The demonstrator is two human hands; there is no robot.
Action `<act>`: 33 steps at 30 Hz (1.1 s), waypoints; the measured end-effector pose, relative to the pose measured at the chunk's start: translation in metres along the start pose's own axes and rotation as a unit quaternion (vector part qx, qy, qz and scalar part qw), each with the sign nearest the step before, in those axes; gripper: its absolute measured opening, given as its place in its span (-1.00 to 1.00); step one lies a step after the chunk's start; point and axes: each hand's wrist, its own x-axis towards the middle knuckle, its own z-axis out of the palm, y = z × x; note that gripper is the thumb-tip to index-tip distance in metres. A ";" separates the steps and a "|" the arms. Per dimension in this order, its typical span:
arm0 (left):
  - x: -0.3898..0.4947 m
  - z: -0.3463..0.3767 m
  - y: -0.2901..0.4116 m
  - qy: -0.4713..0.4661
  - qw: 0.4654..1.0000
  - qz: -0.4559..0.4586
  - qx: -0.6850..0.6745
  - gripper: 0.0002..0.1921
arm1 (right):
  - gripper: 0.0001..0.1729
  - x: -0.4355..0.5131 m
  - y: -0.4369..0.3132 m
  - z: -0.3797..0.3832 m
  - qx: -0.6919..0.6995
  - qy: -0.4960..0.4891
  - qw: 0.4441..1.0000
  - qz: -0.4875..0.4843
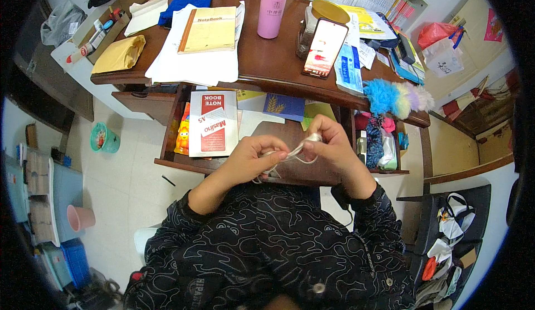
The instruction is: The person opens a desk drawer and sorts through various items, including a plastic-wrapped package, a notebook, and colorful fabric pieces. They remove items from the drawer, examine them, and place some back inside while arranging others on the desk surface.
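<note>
A bundle of thin white cord (296,154) is stretched between my two hands, above the open desk drawer. My left hand (255,157) pinches one end of the bundle between thumb and fingers, and loose loops hang below it. Close by on the right, my right hand (332,143) has its thumb and fingers closed on the other, bunched end. Beneath and beyond the hands, the wooden drawer (307,159) holds a white and red notebook (213,122), a blue booklet (283,107) and several papers. Whether the cord has a plug or tip cannot be seen.
On the desktop (267,61) stand a pink bottle (273,7) and a lit phone (325,49) leaning on a gold-lidded jar (330,11). A yellow notebook (209,30) lies on papers at the left. A fluffy multicoloured item (397,97) hangs at the right edge, above another open drawer.
</note>
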 end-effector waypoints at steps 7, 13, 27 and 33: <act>0.004 -0.006 -0.013 0.004 0.991 0.066 -0.119 -0.84 | -0.72 0.042 -0.017 -0.047 -0.375 0.060 0.909 -0.173; 0.003 -0.009 -0.015 0.003 0.987 0.071 -0.144 -0.80 | -0.53 0.069 -0.026 -0.088 -0.754 0.144 0.601 -0.220; 0.009 -0.004 -0.016 0.076 0.983 0.136 -0.097 -0.79 | -0.48 0.044 -0.016 -0.032 -0.644 0.175 0.685 -0.292; 0.007 -0.002 -0.014 0.121 0.979 0.157 -0.053 -0.80 | -0.64 0.017 -0.015 0.014 -0.549 0.027 0.785 -0.285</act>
